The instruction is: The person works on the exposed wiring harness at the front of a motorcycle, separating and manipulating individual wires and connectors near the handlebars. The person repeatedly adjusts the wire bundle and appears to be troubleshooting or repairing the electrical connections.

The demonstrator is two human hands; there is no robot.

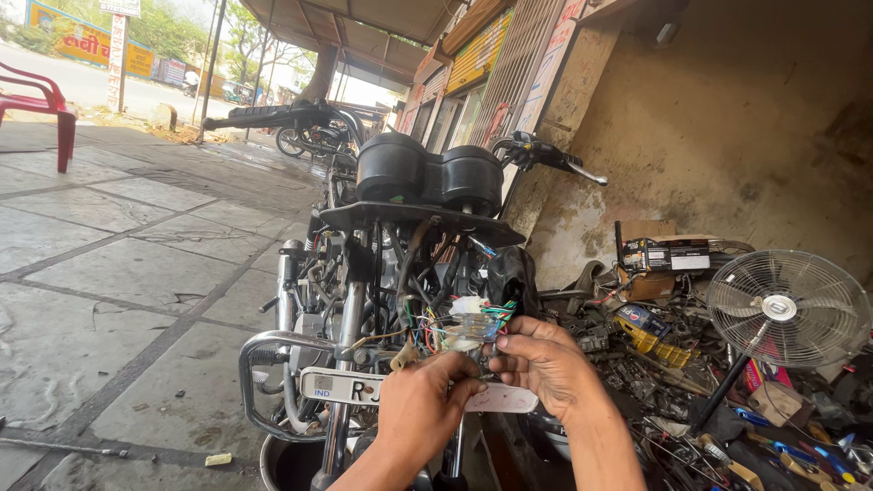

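The bundle of thin multicoloured wires hangs below the motorcycle's twin black round gauges. The left hand and right hand pinch it together; best kept steady, with strands separated gently, clear of the steel fork tubes.

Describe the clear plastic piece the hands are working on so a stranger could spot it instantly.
Start at the motorcycle with twin black gauges. Drop below them to the coloured wires above the number plate. There, between the left hand and right hand, sits the clear plastic piece, the only see-through part.
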